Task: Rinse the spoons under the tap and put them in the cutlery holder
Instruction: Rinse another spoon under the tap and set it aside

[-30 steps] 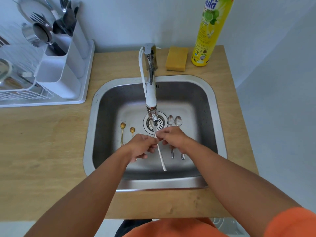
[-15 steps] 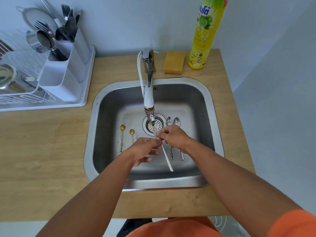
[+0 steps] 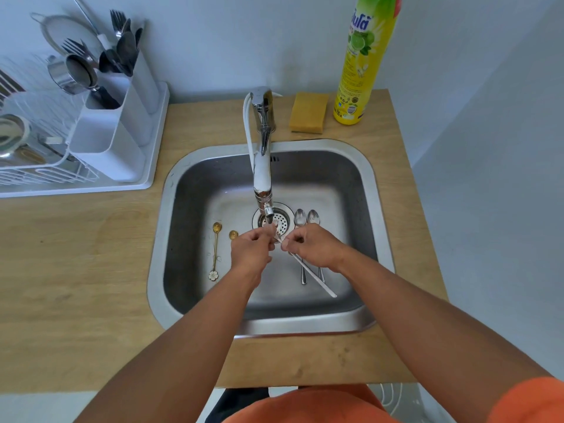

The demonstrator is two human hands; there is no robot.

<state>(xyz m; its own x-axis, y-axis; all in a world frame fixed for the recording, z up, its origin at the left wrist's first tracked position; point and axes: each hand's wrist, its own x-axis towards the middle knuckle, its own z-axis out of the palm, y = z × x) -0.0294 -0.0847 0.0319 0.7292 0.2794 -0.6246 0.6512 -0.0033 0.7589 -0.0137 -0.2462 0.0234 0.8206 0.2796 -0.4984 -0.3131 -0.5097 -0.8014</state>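
Note:
Under the tap (image 3: pixel 263 166), both hands hold one long silver spoon (image 3: pixel 314 277) over the steel sink (image 3: pixel 370 215). My left hand (image 3: pixel 251 250) pinches its bowl end below the spout; the bowl is hidden by my fingers. My right hand (image 3: pixel 314 247) grips the handle, which slants down to the right. Two silver spoons (image 3: pixel 306 218) lie right of the drain, partly under my right hand. A gold spoon (image 3: pixel 216 250) with a flower end lies at the left, and a second gold spoon (image 3: pixel 233 235) peeks out beside my left hand. The white cutlery holder (image 3: pixel 116 138) stands at the back left.
A white dish rack (image 3: pixel 45 175) with a tray holds metal bowls and a strainer beside the cutlery holder, which has forks and spoons in it. A yellow sponge (image 3: pixel 309 116) and a tall yellow detergent bottle (image 3: pixel 363 65) stand behind the sink on the wooden counter (image 3: pixel 76 270).
The spoon's handle has swung further to the right and lies flatter. My left hand has shifted up toward the spout, and both hands keep their hold.

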